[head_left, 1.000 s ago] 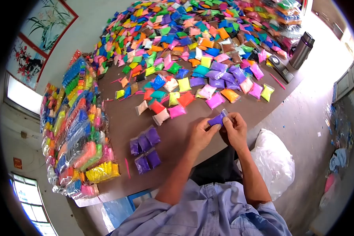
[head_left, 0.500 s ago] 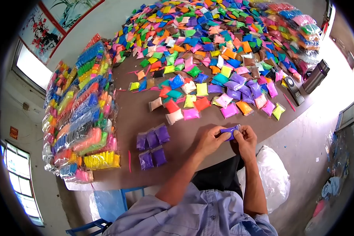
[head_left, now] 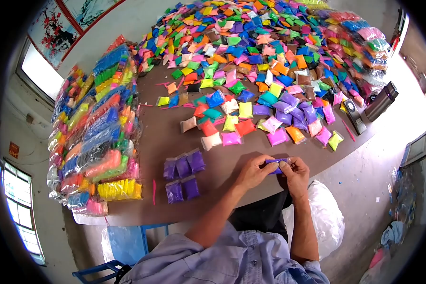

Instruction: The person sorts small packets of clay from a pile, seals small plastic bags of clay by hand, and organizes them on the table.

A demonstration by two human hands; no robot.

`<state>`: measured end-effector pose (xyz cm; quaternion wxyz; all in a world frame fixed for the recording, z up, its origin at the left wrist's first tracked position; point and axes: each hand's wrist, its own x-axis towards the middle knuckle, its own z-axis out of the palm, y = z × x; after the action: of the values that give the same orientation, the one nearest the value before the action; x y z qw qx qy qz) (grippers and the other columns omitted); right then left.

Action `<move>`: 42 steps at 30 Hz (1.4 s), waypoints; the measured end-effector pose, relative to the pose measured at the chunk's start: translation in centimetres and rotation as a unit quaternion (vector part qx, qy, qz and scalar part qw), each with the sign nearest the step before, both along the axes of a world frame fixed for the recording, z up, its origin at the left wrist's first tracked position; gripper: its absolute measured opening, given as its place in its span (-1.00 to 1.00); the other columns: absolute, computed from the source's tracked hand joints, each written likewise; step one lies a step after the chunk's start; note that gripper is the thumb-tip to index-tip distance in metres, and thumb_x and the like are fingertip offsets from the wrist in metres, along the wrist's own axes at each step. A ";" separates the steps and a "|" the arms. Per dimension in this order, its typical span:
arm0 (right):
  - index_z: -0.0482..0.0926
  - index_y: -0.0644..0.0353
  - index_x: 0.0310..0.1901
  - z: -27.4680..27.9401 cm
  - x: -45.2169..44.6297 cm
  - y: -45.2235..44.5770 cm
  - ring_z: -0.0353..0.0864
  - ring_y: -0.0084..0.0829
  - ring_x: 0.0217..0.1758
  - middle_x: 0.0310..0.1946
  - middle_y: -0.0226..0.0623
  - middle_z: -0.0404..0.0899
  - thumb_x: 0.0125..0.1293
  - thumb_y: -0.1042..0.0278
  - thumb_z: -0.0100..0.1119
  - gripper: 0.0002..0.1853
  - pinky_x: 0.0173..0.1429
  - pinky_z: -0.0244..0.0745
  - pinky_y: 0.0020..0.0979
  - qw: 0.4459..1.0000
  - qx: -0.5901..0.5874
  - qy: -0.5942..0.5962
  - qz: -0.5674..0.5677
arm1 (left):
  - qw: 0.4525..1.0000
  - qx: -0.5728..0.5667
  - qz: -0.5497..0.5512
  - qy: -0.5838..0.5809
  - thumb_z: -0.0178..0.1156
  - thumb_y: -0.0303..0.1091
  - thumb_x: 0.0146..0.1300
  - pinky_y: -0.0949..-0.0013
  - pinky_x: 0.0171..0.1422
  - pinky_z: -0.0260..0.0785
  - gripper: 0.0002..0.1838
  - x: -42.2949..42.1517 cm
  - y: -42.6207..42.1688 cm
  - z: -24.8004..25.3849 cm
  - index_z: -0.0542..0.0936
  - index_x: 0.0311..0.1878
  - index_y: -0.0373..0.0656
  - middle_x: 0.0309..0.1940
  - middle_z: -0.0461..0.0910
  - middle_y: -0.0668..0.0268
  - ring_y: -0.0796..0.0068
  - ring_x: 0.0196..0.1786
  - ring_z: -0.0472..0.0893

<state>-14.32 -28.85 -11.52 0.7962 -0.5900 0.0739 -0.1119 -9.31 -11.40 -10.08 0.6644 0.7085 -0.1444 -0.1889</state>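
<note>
Between both hands, just above the table's front edge, is a small purple packet [head_left: 277, 165] in clear plastic. My left hand [head_left: 256, 171] pinches its left end, thumb laid along it. My right hand [head_left: 295, 173] grips the other end between thumb and fingers. To the left on the brown table [head_left: 151, 118], several filled purple packets [head_left: 182, 166] lie in two rows. Beyond my hands are loose coloured packets, among them a pink one [head_left: 232, 138], a cream one [head_left: 211, 141] and an orange one [head_left: 296, 135].
A large heap of coloured packets [head_left: 241, 42] covers the back. Bundled bags [head_left: 99, 128] are stacked along the left edge. A thermos flask [head_left: 381, 102] and a dark handheld device [head_left: 355, 116] stand and lie at right. A white plastic bag [head_left: 324, 217] and a blue chair [head_left: 128, 244] are below.
The purple packet in my hands now looks narrower and flatter, and my fingers have shifted slightly on it. The view has tilted a little; the other packets look unmoved.
</note>
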 end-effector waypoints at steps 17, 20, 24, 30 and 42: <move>0.67 0.31 -0.15 0.8 0.0 0.8 0.47 -0.74 -0.30 -0.36 -0.58 0.59 0.48 0.42 0.30 -0.88 -0.19 0.40 -0.61 0.997 -0.077 -0.020 -0.012 | 0.998 0.044 0.015 -0.038 0.34 -0.24 0.44 0.47 -0.12 0.47 -0.75 -0.3 -0.2 0.7 0.70 -0.06 -0.26 -0.25 0.68 0.40 0.67 -0.21 0.58; 0.67 0.31 -0.15 1.7 0.0 0.7 0.45 -0.74 -0.30 -0.36 -0.58 0.57 0.50 0.39 0.29 -0.86 -0.19 0.39 -0.60 0.994 -0.107 0.010 0.007 | 0.996 0.061 0.020 -0.068 0.33 -0.25 0.44 0.47 -0.12 0.47 -0.76 -0.4 0.0 0.2 0.70 -0.07 -0.27 -0.25 0.68 0.40 0.68 -0.21 0.57; 0.66 0.30 -0.15 2.1 -0.1 0.6 0.44 -0.74 -0.30 -0.36 -0.57 0.55 0.51 0.36 0.28 -0.84 -0.21 0.38 -0.59 0.992 -0.117 0.030 0.042 | 0.994 0.055 0.035 -0.082 0.32 -0.24 0.45 0.46 -0.13 0.46 -0.74 -0.6 -0.1 0.1 0.69 -0.05 -0.27 -0.27 0.66 0.41 0.67 -0.22 0.57; 0.66 0.31 -0.15 1.2 -0.1 0.6 0.45 -0.71 -0.30 -0.36 -0.57 0.56 0.49 0.36 0.30 -0.84 -0.19 0.39 -0.58 0.997 -0.077 0.008 -0.021 | 0.999 0.037 0.031 -0.025 0.31 -0.22 0.45 0.48 -0.14 0.44 -0.73 -0.6 -0.2 1.6 0.69 -0.05 -0.27 -0.28 0.65 0.41 0.68 -0.23 0.56; 0.65 0.28 -0.10 1.2 -0.4 0.3 0.41 -0.71 -0.33 -0.36 -0.55 0.53 0.47 0.38 0.29 -0.86 -0.23 0.35 -0.58 0.993 -0.120 0.015 -0.011 | 0.999 -0.014 0.036 0.010 0.32 -0.36 0.44 0.49 -0.02 0.52 -0.78 -0.6 -0.5 1.4 0.69 -0.02 -0.33 -0.18 0.71 0.38 0.68 -0.16 0.63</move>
<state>-14.71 -28.56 -10.34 0.7168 -0.6823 0.0782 -0.1202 -9.90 -11.93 -8.67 0.6820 0.7021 -0.1146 -0.1699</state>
